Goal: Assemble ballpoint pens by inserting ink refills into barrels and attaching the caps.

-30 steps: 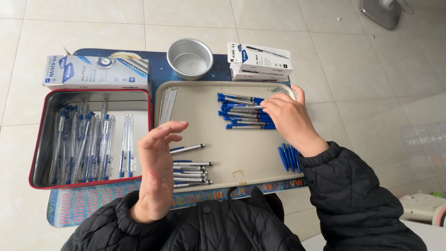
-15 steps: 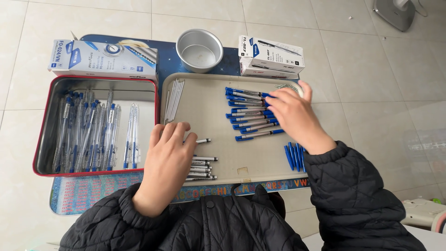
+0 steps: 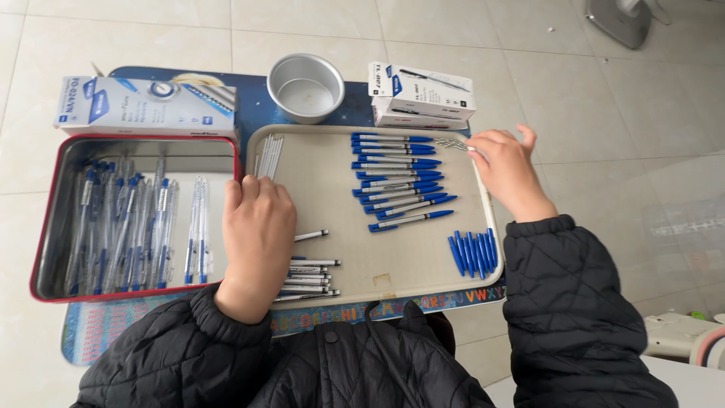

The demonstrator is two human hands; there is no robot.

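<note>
My left hand (image 3: 257, 234) lies palm down on the left part of the beige tray (image 3: 332, 196), fingers near its left rim, nothing visibly held. Just right of it lie one loose white pen barrel (image 3: 311, 236) and a small stack of barrels (image 3: 306, 276). My right hand (image 3: 506, 170) is at the tray's far right corner, fingertips pinched on small silvery springs (image 3: 451, 143). A row of blue capped pens (image 3: 396, 177) lies between the hands. Several blue caps (image 3: 472, 253) sit at the tray's near right.
A red-rimmed tin (image 3: 57, 227) full of clear pens (image 3: 124, 227) stands left of the tray. Thin white refills (image 3: 268, 155) lie at the tray's far left. Behind are a round metal bowl (image 3: 306, 87), stacked pen boxes (image 3: 419, 94) and a long box (image 3: 143, 106).
My left hand came down from a raised open pose and now rests flat by the tray's left rim. My right hand left the blue pens and moved to the far right corner.
</note>
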